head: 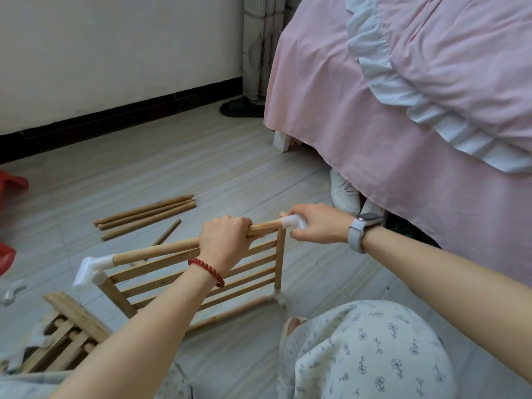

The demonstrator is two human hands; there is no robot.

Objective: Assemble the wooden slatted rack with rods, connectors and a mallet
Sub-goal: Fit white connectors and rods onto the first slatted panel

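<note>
Bare wood, white plastic

Matt wooden rods (145, 216) and rack slats (184, 279); smooth plastic corner connectors (93, 267); glossy tiled floor (184, 168).

Soft, even daylight fills the room; shadows are faint and diffuse. No glare. Wide-angle distortion bows the frame edges, and the lower left is blurred, as is the red object (13, 182) at left.

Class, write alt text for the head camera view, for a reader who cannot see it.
A person's left hand grips the top rod of a wooden slatted rack standing on a tiled floor, while the right hand grips a white corner connector at the rod's end. Spare rods lie beyond.
</note>
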